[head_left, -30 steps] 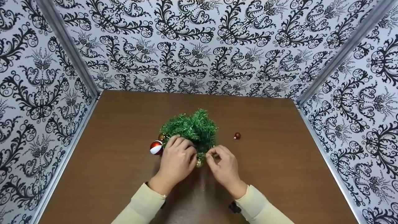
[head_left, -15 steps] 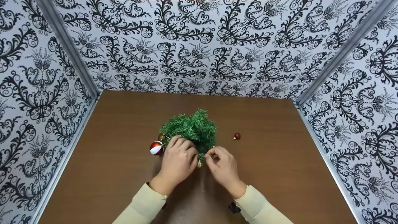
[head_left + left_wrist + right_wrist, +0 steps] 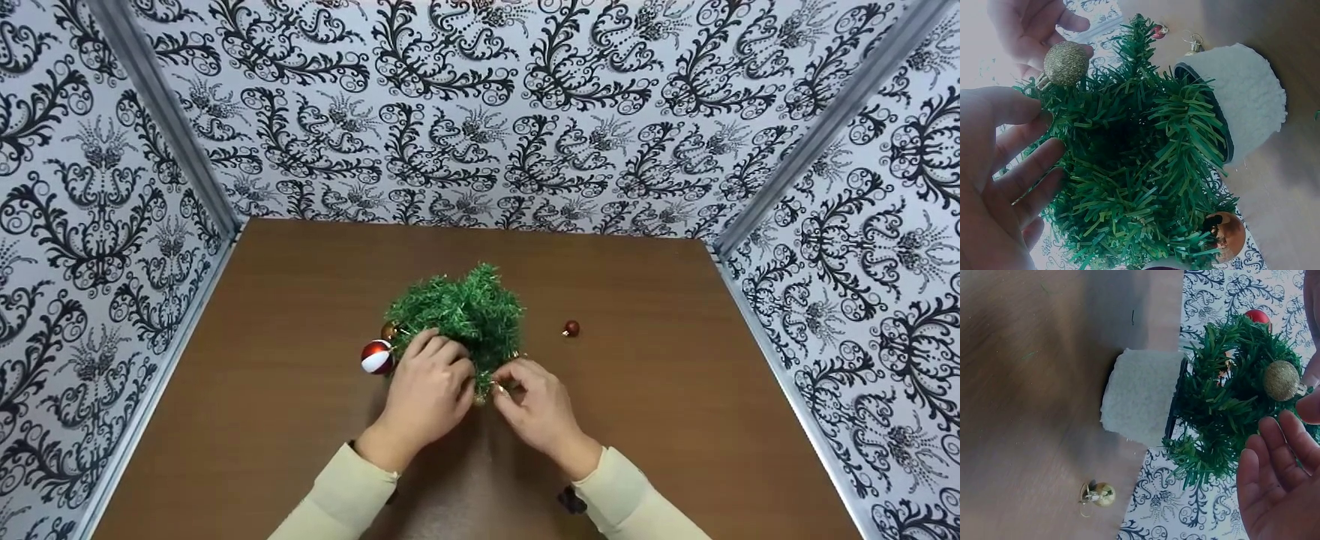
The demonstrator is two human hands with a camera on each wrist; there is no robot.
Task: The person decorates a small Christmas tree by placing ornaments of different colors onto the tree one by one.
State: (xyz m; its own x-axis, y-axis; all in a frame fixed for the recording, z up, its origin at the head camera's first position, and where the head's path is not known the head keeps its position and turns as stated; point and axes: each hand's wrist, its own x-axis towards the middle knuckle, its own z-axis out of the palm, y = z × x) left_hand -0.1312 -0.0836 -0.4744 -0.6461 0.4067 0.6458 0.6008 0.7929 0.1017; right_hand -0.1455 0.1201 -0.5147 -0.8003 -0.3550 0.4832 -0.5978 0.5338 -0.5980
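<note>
A small green artificial Christmas tree point(image 3: 480, 307) stands on the table in a fluffy white base point(image 3: 1143, 394). My left hand point(image 3: 431, 382) is at the near side of the tree, its fingers curled in at a branch point(image 3: 1053, 112). Close by hangs a gold glitter bauble point(image 3: 1282, 381), its cap toward my fingers. My right hand point(image 3: 540, 405) pinches at the bauble's cap with thumb and forefinger; the exact hold is partly hidden. On the tree's left side hang a red-and-white bauble point(image 3: 377, 357) and a copper bauble point(image 3: 1227, 236).
A small red bauble point(image 3: 572, 328) lies on the brown table point(image 3: 645, 420) to the right of the tree. A shiny gold bauble point(image 3: 1104, 494) with a wire loop rests near the base, mostly behind my right hand in the head view. Patterned walls point(image 3: 480, 112) enclose the table.
My right fingertips have moved slightly down and left, nearer the gold glitter bauble, which is now more covered in the head view. My left hand and the tree have barely moved.
</note>
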